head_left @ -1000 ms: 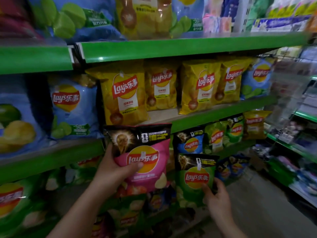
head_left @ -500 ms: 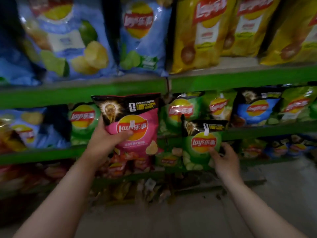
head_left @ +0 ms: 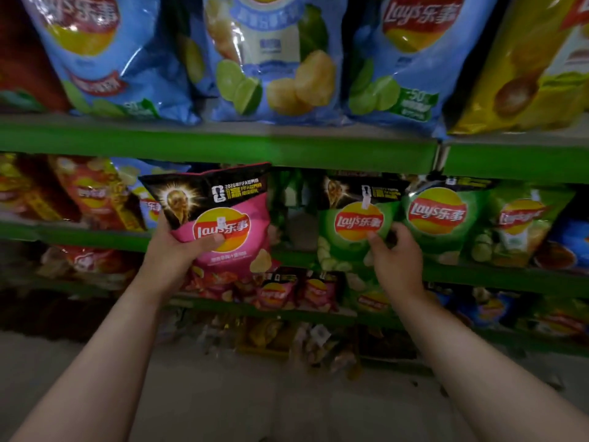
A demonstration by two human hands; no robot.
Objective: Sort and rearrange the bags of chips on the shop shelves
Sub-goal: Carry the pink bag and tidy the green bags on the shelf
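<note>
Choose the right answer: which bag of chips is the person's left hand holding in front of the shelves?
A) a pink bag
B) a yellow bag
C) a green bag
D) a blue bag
A: the left hand grips the pink bag, thumb across its front, while the right hand holds the green bag.

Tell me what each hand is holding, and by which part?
The left hand grips the pink chip bag by its left edge, thumb across the front. The right hand pinches the green chip bag by its right edge.
</note>
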